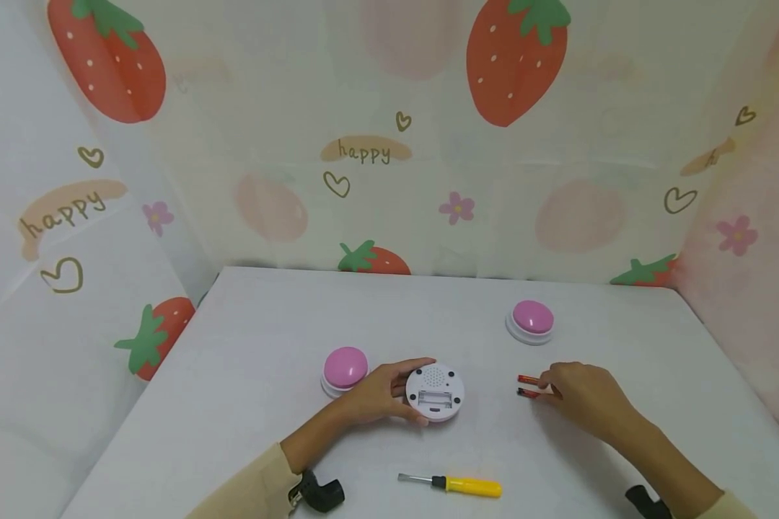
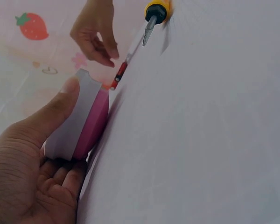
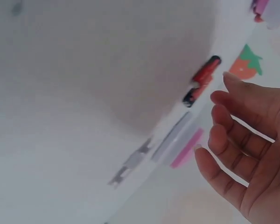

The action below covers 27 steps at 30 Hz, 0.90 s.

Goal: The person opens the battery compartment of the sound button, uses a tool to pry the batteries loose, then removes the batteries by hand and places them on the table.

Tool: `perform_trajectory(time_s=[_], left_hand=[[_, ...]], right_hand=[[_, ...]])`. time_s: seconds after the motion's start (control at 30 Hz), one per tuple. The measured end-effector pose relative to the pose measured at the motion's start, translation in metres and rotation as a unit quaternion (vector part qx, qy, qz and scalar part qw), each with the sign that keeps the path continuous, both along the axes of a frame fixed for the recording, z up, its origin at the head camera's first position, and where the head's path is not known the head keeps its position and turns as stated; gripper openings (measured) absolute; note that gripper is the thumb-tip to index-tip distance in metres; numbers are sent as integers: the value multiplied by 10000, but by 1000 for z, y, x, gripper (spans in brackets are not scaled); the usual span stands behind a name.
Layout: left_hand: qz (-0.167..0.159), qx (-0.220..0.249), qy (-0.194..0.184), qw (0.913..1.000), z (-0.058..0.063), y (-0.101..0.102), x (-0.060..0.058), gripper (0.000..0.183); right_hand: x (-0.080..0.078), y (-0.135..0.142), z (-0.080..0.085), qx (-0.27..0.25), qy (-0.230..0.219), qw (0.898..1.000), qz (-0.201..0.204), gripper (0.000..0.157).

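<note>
In the head view my left hand (image 1: 379,393) grips a round push button (image 1: 436,375) by its side. The button is turned over: its white base faces up, with an open battery compartment, and its pink dome (image 2: 94,122) faces the table in the left wrist view. My right hand (image 1: 584,396) hovers just over two small red-and-black batteries (image 1: 528,393) lying side by side on the table. Its fingers are loosely bent and apart from the batteries (image 3: 203,80) in the right wrist view.
Another pink push button (image 1: 345,367) stands behind my left hand, and one more pink button (image 1: 532,319) near the back right. A yellow-handled screwdriver (image 1: 470,486) lies in front. A small flat grey-and-white piece (image 3: 130,161) lies near the batteries. Strawberry-printed sheets surround the white table (image 1: 266,317).
</note>
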<state>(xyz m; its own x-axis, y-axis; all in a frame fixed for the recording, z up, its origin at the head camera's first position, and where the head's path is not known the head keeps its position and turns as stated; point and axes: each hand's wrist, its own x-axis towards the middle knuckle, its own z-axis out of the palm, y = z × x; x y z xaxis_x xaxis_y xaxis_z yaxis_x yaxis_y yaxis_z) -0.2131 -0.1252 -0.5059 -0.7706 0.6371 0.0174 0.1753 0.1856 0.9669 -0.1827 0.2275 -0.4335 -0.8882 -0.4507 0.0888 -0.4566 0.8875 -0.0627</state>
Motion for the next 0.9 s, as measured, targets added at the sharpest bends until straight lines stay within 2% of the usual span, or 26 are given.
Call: perform_trajectory(time_s=[0.23, 0.43, 0.7, 0.9], left_hand=[[-7, 81, -61, 9999, 0, -1, 1, 95], [-47, 139, -120, 9998, 0, -1, 0, 100], [-5, 254, -196, 9995, -1, 2, 0, 93], [-38, 354, -216, 9991, 1, 1, 0, 89]], right_hand=[[8, -23, 15, -251, 304, 9988, 293, 15], [12, -45, 18, -677, 5, 9971, 335, 19], [15, -72, 16, -1062, -386, 9931, 299, 40], [14, -86, 13, -1063, -681, 9919, 145, 59]])
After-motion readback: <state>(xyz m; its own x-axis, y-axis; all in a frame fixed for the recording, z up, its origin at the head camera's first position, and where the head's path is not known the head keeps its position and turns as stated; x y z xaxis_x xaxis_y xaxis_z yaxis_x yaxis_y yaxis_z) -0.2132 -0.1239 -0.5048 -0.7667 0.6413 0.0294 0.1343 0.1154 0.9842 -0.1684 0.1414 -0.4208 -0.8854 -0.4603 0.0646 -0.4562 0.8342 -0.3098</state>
